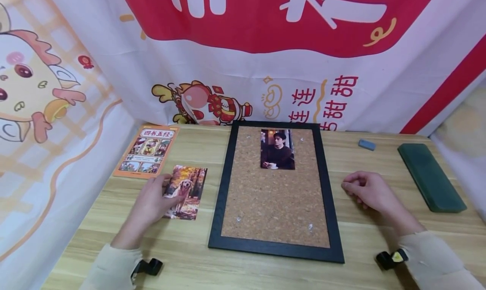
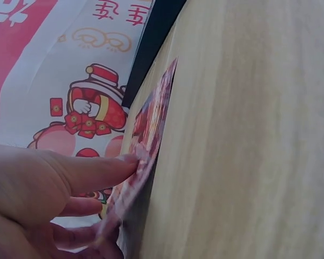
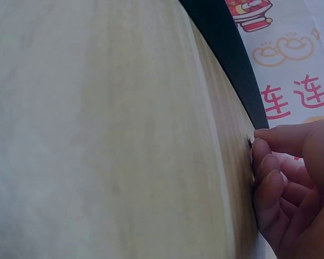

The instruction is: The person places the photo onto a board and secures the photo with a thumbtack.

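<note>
Dog photograph [image 1: 193, 193]: one, at nine o'clock of corkboard [image 1: 277, 201]; pinched in grip of left hand [image 1: 155, 199], tilted over worktop [image 1: 186, 256]. Right hand [image 1: 370, 191]: three o'clock, curled; whether its grip holds anything, cannot tell.

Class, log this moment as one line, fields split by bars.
left hand: pinching dog photo | right hand: curled, beside corkboard | corkboard: portrait photo near top
</note>
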The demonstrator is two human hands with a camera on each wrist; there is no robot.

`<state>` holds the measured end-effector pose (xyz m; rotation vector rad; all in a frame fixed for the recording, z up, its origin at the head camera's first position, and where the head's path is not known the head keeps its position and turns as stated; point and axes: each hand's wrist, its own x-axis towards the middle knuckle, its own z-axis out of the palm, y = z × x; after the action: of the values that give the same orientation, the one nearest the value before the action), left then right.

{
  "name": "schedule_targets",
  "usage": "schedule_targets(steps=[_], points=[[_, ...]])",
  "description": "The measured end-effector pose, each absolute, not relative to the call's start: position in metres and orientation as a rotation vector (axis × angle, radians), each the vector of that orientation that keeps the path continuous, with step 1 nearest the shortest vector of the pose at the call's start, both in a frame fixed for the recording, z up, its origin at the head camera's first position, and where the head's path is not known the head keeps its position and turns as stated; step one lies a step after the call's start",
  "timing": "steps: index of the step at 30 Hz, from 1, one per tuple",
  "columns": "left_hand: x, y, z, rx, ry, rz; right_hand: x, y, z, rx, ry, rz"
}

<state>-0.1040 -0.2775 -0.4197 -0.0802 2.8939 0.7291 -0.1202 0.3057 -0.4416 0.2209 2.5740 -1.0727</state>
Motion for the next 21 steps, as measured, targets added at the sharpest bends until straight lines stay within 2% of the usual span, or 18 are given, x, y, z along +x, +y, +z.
schedule_targets(steps=[21], points=[[-0.104,-0.294,-0.416,-0.134,2.726,1.155,-0.116,0.303,-0.439,0.194,2.642,-1.032]])
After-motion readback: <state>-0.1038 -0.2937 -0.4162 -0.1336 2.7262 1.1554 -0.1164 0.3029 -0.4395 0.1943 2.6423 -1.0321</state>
